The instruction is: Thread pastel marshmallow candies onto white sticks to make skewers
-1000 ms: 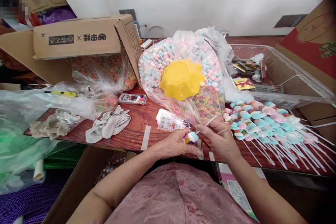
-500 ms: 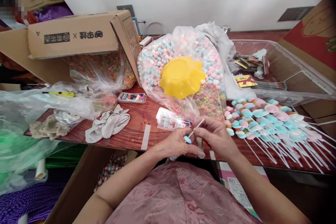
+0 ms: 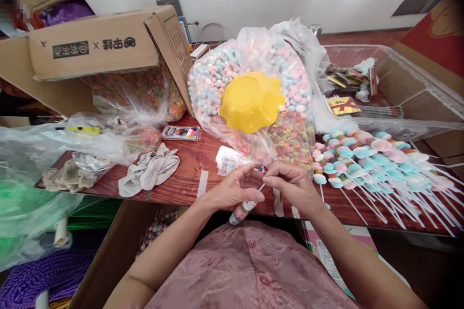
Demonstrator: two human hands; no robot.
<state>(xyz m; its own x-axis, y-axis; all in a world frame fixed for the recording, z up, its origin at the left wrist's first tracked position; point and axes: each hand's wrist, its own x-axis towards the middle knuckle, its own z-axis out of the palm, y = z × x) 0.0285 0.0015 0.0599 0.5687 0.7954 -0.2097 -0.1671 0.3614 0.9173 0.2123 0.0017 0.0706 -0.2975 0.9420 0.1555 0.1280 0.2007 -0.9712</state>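
A wrapped marshmallow skewer (image 3: pixel 242 211), pink, white and blue, hangs tilted beneath my hands, over the table's front edge. Its thin white stick (image 3: pixel 261 187) runs up to my right hand (image 3: pixel 292 184), whose thumb and forefinger are pinched on it. My left hand (image 3: pixel 237 187) curves around the stick, thumb and forefinger apart with a gap between them. That thumb passes in front of the skewer's upper end; the lower fingers are hidden. Just beyond my hands lies a stack of small printed bags (image 3: pixel 228 160).
A heap of finished marshmallow skewers (image 3: pixel 369 159) lies at the right. A big bag of marshmallows and gummy rings (image 3: pixel 213 70) stands behind, with a yellow wavy bowl (image 3: pixel 250 101) on it. Left are a cardboard box (image 3: pixel 97 43) and grey gloves (image 3: pixel 148 169); right, a clear bin (image 3: pixel 384 50).
The skewer has dropped lower and more of its wrapped length shows below my left hand. My left thumb and forefinger have spread; my right fingers now cover the stick's upper end.
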